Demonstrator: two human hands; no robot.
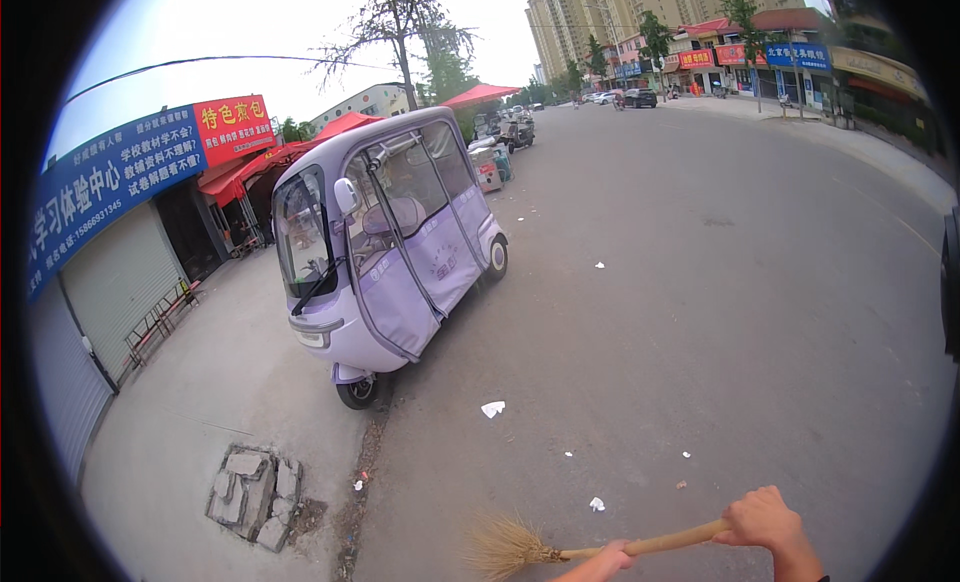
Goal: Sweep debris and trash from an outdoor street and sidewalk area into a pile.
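Observation:
A straw broom with a pale wooden handle lies slantwise across the lower edge of the head view, its bristles to the left over the road. My right hand is closed round the upper end of the handle. Lower down the handle, closer to the bristles, my left hand grips it; part of that hand is cut off by the picture's edge. Ahead of the broom, white litter scraps are scattered on the asphalt: a larger one and a smaller crumpled one.
A lilac three-wheeler stands at the road's left edge. Broken concrete slabs fill a patch of pavement at the lower left. Litter also lies by the dirt-lined seam. Shopfronts line both sides; a dark car is far off.

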